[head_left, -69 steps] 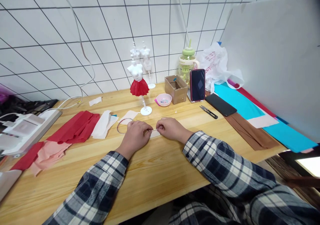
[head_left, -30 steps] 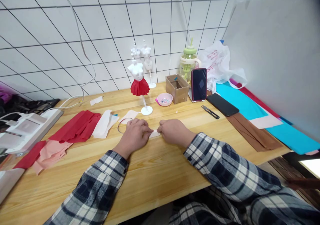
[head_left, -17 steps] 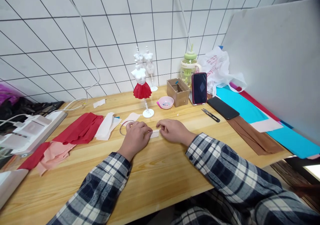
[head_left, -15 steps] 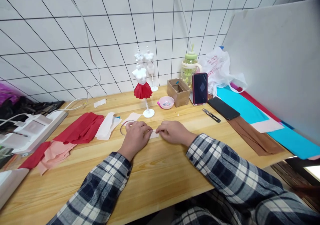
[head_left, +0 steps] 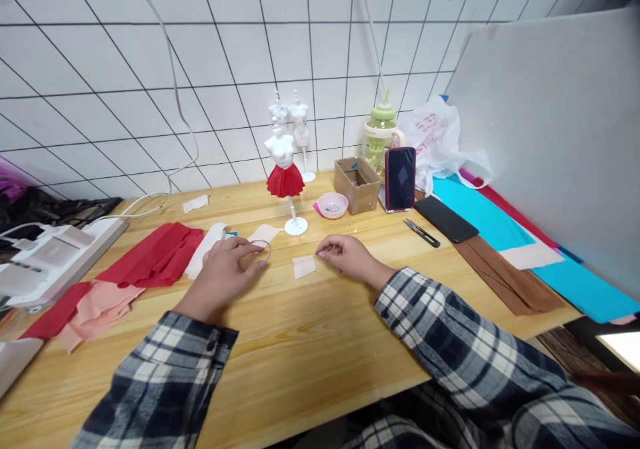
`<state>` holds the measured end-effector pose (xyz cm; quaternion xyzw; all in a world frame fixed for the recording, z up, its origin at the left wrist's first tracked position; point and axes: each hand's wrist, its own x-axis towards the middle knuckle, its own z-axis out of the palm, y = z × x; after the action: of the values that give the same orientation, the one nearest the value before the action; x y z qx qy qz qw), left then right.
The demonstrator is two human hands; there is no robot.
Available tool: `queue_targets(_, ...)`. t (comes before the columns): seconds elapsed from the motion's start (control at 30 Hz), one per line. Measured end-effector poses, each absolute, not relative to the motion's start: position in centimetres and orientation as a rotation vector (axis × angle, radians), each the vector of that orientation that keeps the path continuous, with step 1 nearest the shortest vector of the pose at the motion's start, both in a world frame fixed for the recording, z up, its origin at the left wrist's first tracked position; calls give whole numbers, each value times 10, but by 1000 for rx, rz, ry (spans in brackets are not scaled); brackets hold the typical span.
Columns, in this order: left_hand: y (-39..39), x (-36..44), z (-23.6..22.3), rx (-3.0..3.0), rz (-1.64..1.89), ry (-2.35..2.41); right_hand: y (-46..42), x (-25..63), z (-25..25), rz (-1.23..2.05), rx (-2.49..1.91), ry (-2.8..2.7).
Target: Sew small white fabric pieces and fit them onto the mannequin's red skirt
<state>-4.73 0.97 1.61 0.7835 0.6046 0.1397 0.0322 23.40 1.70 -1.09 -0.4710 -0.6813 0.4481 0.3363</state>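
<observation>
A small pale pink fabric piece (head_left: 305, 267) lies on the table between my hands, with a fold line near its upper edge. My right hand (head_left: 345, 257) is closed, thumb and forefinger pinched at the upper right corner of that piece. Over a thin ring (head_left: 271, 252), which looks like a roll of narrow tape, is my left hand (head_left: 227, 267), thumb and forefinger apart. Part of the ring is hidden by the fingers. Behind stands a white mini dress form (head_left: 281, 150) wearing a red pleated skirt (head_left: 285, 181).
Red fabric (head_left: 155, 256) and white fabric (head_left: 203, 249) lie left, near a power strip (head_left: 65, 262). Further back are a bead dish (head_left: 333, 206), cardboard box (head_left: 357, 186), upright phone (head_left: 400, 178) and drink bottle (head_left: 379, 136). Thread snips (head_left: 423, 233), a black phone (head_left: 447, 218) and brown fabric (head_left: 505, 276) lie right.
My left hand has let go of the fabric piece and moved left to the ring, its fingers spreading. My right hand stays at the piece's right side, almost unmoved.
</observation>
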Motion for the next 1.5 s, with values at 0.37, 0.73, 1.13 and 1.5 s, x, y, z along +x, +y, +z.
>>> queue_targets(0.37, 10, -45, 4, 2461, 284, 1813, 17, 233, -14, 1411, -1029, -1510)
queue_targets(0.73, 6, -39, 12, 2043, 798, 1946, 20, 236, -12, 1738, -887, -1036)
queue_targets(1.13, 11, -35, -5, 2154, 527, 1869, 16, 233, -5, 1702, -830, -993)
queue_targets(1.5, 9, -39, 0, 2032, 862, 1908, 19, 235, -6, 1410, -832, -950)
